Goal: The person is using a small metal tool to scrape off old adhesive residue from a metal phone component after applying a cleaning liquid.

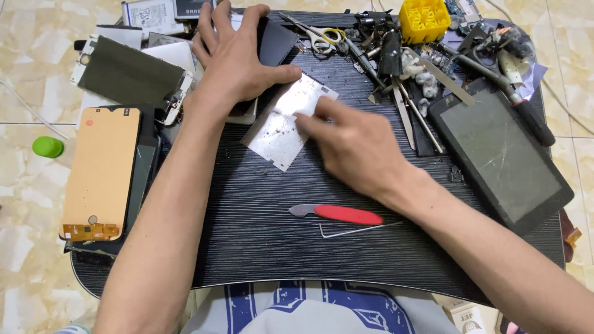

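Note:
A thin shiny metal plate (278,127) lies on the black ribbed tabletop (260,210). My right hand (349,145) rests on the plate's right edge, fingers pinching or pressing it. Spread flat, my left hand (232,59) presses on a dark phone part (275,43) just beyond the plate, its thumb reaching the plate's top edge. A red-handled knife (340,214) and a bent metal wire tool (356,231) lie near the front, below my right wrist.
A copper-backed phone screen (102,170) and other panels (130,74) lie at the left. A cracked black tablet (501,151) sits on the right. Scissors (318,34), tweezers, screwdrivers and a yellow block (424,18) crowd the back. A green cap (47,146) lies on the floor tiles.

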